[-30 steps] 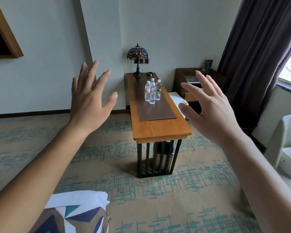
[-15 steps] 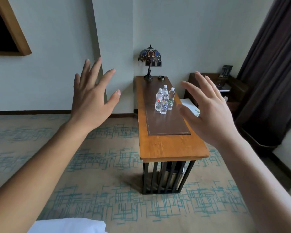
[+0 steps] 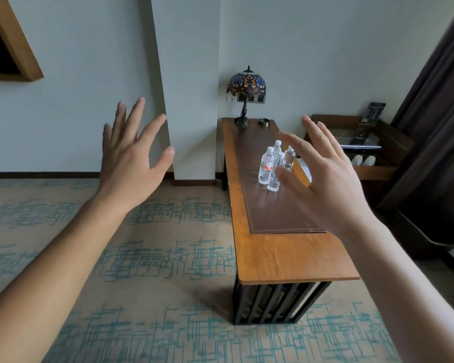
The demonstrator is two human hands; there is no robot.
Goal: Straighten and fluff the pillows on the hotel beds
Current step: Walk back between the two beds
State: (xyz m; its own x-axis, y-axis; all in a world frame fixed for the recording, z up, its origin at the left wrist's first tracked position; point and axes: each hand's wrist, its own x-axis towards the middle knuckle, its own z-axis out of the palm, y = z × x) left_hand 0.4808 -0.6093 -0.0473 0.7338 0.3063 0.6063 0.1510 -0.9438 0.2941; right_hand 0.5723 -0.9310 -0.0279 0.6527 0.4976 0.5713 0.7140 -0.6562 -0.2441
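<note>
a: covering the floor, a beige carpet (image 3: 168, 258) with teal crosshatch lines is seen, and pale walls are met at a dark skirting. a wood-framed dark panel (image 3: 8, 43) is mounted high on the left wall.

b: and the desk?

a: a long wooden desk (image 3: 286, 260) is set end-on to the far wall, on a black slatted base, with a brown inlay (image 3: 262, 205) laid along its top. a stained-glass lamp (image 3: 247, 94) is placed at the far end, with a small round dish (image 3: 264, 122) just beside it. four water bottles (image 3: 269, 169) are clustered upright on the inlay, touching or nearly so.

b: what is seen to the right?

a: a low wooden stand (image 3: 378, 163) is placed beside the desk, with white slippers (image 3: 363, 160) kept in it. a dark curtain (image 3: 435, 127) is hung at the right edge.

b: how are the hands held?

a: both are raised in the air, backs toward the camera. the left hand (image 3: 131, 163) is spread wide, with fingers straight and thumb out, and nothing is held. the right hand (image 3: 325, 184) is likewise opened, with fingers fanned, and nothing is gripped. part of the bottles is hidden behind it.

b: and the pillows?

a: no pillow or bed can be made out from this view, so their look and place cannot be told.
</note>
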